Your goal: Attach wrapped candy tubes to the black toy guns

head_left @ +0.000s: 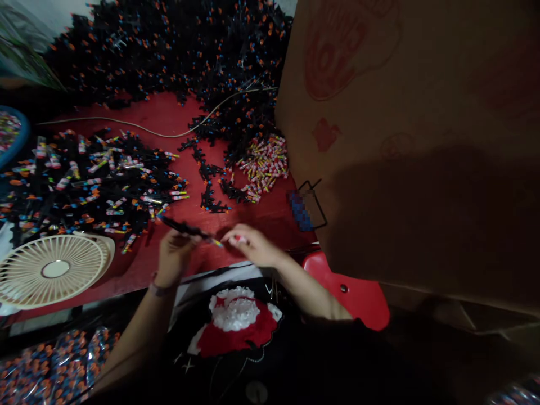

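Observation:
My left hand (174, 252) is closed round a black toy gun (184, 227), which points up and left with a blue tip. From the gun's right end a small tube with a yellow end (216, 242) sticks out, close to my right fingertips. My right hand (255, 244) is closed with its fingers curled, and a small red-and-white tube (240, 239) shows between them. Motion blurs both hands slightly. Beyond them lie several loose black toy guns (207, 197) and a pile of small colourful tubes (268, 166).
A large cardboard box (405, 140) walls off the right. On the red table (156, 115), toy guns with tubes (101, 174) are heaped at left, beside a cream fan (54, 270). Behind rises a big mound of black toy guns (177, 50). A thin cable (164, 135) crosses the table.

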Demonstrator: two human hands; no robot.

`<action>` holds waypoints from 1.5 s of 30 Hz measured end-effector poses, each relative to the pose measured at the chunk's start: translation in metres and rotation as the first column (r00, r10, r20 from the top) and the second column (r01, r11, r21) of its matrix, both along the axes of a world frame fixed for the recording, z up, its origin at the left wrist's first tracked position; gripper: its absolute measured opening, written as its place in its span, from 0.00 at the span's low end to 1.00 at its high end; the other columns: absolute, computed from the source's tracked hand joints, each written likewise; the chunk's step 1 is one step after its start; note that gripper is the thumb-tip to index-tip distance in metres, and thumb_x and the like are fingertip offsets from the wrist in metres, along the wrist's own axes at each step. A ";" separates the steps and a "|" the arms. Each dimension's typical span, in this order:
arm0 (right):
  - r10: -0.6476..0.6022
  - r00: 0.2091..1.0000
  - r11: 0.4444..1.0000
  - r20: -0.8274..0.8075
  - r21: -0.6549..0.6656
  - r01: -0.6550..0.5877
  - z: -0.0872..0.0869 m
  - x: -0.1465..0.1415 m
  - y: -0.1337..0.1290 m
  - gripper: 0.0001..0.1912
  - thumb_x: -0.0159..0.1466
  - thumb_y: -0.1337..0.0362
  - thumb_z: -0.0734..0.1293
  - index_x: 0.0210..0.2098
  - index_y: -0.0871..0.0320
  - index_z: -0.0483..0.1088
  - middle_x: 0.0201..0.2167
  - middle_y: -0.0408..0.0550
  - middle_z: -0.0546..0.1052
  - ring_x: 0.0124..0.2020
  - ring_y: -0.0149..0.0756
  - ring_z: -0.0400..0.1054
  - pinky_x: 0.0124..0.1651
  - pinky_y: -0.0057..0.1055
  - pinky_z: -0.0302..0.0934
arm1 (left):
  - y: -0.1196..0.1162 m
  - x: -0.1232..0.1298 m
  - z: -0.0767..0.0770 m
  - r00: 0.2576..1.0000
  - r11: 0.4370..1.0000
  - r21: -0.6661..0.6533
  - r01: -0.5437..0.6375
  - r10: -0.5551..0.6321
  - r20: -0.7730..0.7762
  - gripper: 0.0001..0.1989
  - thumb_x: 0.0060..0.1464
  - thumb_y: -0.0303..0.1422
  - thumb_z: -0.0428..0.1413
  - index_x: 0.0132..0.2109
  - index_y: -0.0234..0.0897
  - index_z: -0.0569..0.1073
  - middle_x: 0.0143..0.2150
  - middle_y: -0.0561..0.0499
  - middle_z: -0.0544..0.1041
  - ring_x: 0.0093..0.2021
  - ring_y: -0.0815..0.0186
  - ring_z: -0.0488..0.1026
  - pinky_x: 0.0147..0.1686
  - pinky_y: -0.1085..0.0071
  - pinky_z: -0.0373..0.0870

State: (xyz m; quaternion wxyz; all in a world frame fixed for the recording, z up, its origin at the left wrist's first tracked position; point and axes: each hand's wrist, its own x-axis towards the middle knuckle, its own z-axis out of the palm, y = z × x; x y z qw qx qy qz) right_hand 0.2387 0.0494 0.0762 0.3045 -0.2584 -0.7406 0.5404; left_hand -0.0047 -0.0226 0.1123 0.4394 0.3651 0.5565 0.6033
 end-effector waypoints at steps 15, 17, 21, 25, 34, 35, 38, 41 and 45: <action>-0.376 0.410 0.926 0.831 0.347 0.147 -0.015 -0.018 0.094 0.22 0.79 0.63 0.64 0.68 0.67 0.66 0.71 0.77 0.64 0.56 0.55 0.81 0.51 0.40 0.75 | 0.103 -0.062 -0.015 0.905 0.915 -0.016 -0.404 0.397 -0.150 0.29 0.57 0.36 0.71 0.60 0.40 0.68 0.54 0.47 0.76 0.48 0.65 0.80 0.54 0.58 0.84; -0.363 0.391 0.931 0.846 0.349 0.108 -0.017 -0.018 0.089 0.22 0.78 0.64 0.64 0.68 0.68 0.66 0.71 0.78 0.65 0.56 0.55 0.81 0.51 0.39 0.74 | 0.097 -0.028 -0.047 0.895 0.966 0.015 -0.258 0.245 -0.374 0.28 0.60 0.36 0.66 0.64 0.40 0.69 0.58 0.42 0.76 0.51 0.61 0.80 0.55 0.58 0.82; -0.328 0.445 0.941 0.833 0.329 0.078 -0.026 -0.009 0.077 0.20 0.75 0.62 0.67 0.63 0.64 0.71 0.65 0.70 0.71 0.53 0.52 0.79 0.51 0.39 0.74 | 0.082 0.013 -0.074 0.702 0.997 -0.061 0.044 -0.075 -0.708 0.23 0.55 0.30 0.64 0.59 0.40 0.79 0.66 0.37 0.77 0.68 0.44 0.71 0.67 0.44 0.71; -0.450 0.609 0.888 0.653 0.400 0.227 -0.047 0.012 0.059 0.11 0.75 0.62 0.65 0.50 0.60 0.76 0.59 0.64 0.75 0.56 0.50 0.75 0.58 0.41 0.71 | 0.070 0.023 -0.075 0.288 0.964 -0.254 0.081 -0.267 -0.920 0.21 0.61 0.26 0.57 0.60 0.38 0.81 0.72 0.36 0.73 0.71 0.38 0.65 0.63 0.40 0.69; -0.527 0.835 0.848 0.158 0.034 0.528 -0.080 0.030 0.039 0.18 0.74 0.50 0.65 0.49 0.57 0.75 0.42 0.54 0.83 0.42 0.43 0.78 0.47 0.36 0.70 | 0.039 0.009 -0.079 0.174 0.906 -0.311 0.287 -0.369 -0.913 0.17 0.67 0.33 0.55 0.58 0.35 0.80 0.50 0.37 0.81 0.54 0.45 0.73 0.53 0.49 0.70; -0.532 0.832 0.843 0.159 0.010 0.537 -0.080 0.029 0.039 0.18 0.74 0.49 0.65 0.49 0.57 0.74 0.40 0.53 0.83 0.41 0.43 0.78 0.46 0.35 0.70 | 0.034 0.009 -0.079 0.169 0.895 -0.317 0.314 -0.381 -0.909 0.18 0.67 0.34 0.56 0.60 0.36 0.79 0.52 0.37 0.80 0.56 0.45 0.73 0.55 0.49 0.70; -0.559 0.817 0.823 0.145 -0.027 0.568 -0.078 0.028 0.039 0.18 0.74 0.47 0.65 0.46 0.55 0.73 0.34 0.48 0.79 0.37 0.41 0.76 0.45 0.34 0.70 | 0.023 0.009 -0.081 0.171 0.865 -0.336 0.372 -0.420 -0.891 0.19 0.66 0.32 0.58 0.62 0.39 0.79 0.55 0.38 0.78 0.58 0.46 0.72 0.59 0.49 0.70; -0.595 0.794 0.803 0.123 0.055 0.593 -0.074 0.027 0.034 0.17 0.74 0.47 0.65 0.42 0.55 0.73 0.39 0.51 0.79 0.42 0.42 0.76 0.49 0.35 0.70 | 0.018 0.010 -0.082 0.206 0.882 -0.341 0.326 -0.418 -0.885 0.22 0.64 0.28 0.57 0.64 0.37 0.77 0.55 0.37 0.78 0.58 0.45 0.72 0.61 0.47 0.69; -0.635 0.736 0.772 0.235 0.164 0.614 -0.072 0.024 0.022 0.13 0.73 0.51 0.67 0.41 0.54 0.73 0.41 0.54 0.81 0.44 0.45 0.77 0.51 0.38 0.70 | 0.018 0.013 -0.078 0.233 0.930 -0.298 0.215 -0.345 -0.909 0.24 0.66 0.31 0.57 0.67 0.36 0.74 0.58 0.34 0.77 0.61 0.41 0.70 0.59 0.45 0.69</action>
